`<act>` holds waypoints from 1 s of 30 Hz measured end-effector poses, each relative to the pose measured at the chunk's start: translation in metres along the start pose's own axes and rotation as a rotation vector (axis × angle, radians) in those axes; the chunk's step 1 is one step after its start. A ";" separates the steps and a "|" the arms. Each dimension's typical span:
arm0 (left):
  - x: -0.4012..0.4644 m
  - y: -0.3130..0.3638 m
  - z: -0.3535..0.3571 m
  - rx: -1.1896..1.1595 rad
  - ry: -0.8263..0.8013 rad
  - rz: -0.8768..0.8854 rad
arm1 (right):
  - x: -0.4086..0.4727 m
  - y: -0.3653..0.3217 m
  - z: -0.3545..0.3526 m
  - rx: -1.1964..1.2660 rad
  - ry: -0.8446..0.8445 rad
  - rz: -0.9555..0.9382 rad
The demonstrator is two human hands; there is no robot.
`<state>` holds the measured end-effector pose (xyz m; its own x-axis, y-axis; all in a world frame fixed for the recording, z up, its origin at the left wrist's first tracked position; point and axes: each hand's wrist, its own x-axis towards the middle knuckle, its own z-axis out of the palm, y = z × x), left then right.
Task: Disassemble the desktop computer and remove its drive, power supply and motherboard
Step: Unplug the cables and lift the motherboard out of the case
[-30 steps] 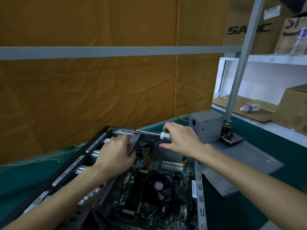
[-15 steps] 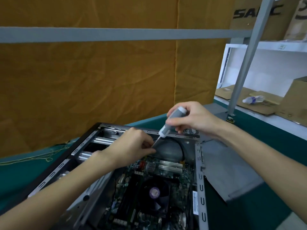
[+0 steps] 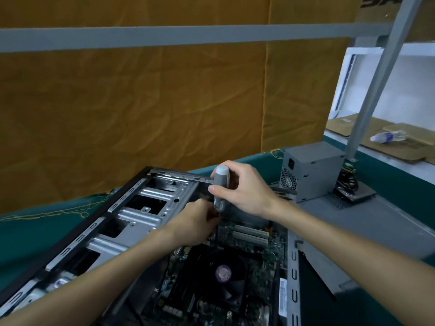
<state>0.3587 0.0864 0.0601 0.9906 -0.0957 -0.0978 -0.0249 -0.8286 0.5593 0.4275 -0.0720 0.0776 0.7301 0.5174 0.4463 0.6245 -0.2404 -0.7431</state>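
The open computer case (image 3: 141,208) lies on the green table, its motherboard (image 3: 254,252) and a black CPU fan (image 3: 223,274) exposed inside. My right hand (image 3: 247,189) grips a grey and white screwdriver (image 3: 221,189) held nearly upright over the board's far end. My left hand (image 3: 197,222) sits just below it with fingers curled at the screwdriver's shaft; the tip is hidden behind them. The grey power supply (image 3: 310,170) stands outside the case at the right, next to a dark drive (image 3: 357,191) with cables on it.
A grey side panel (image 3: 376,227) lies flat to the right of the case. A slanted metal post (image 3: 374,83) rises behind the power supply. Cardboard sheets and a plastic bottle (image 3: 386,137) lie on the white shelf at far right. An orange cloth hangs behind the table.
My right hand has turned the screwdriver from lying flat to nearly upright and lowered it over the board's far end. My left hand slid from the drive cage to the shaft.
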 end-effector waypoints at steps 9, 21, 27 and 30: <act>0.001 -0.006 0.007 0.100 -0.009 -0.082 | 0.002 0.008 0.004 -0.063 -0.082 -0.005; 0.001 -0.007 0.010 0.097 -0.021 -0.093 | 0.001 0.008 0.007 -0.115 -0.085 -0.027; 0.003 -0.009 0.011 0.103 -0.028 -0.110 | 0.000 0.008 0.007 -0.130 -0.085 -0.011; 0.003 -0.010 0.012 0.124 -0.022 -0.103 | 0.000 0.007 0.007 -0.141 -0.101 -0.002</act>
<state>0.3600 0.0873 0.0445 0.9856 -0.0177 -0.1684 0.0590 -0.8963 0.4396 0.4302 -0.0676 0.0690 0.7015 0.5964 0.3900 0.6639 -0.3480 -0.6620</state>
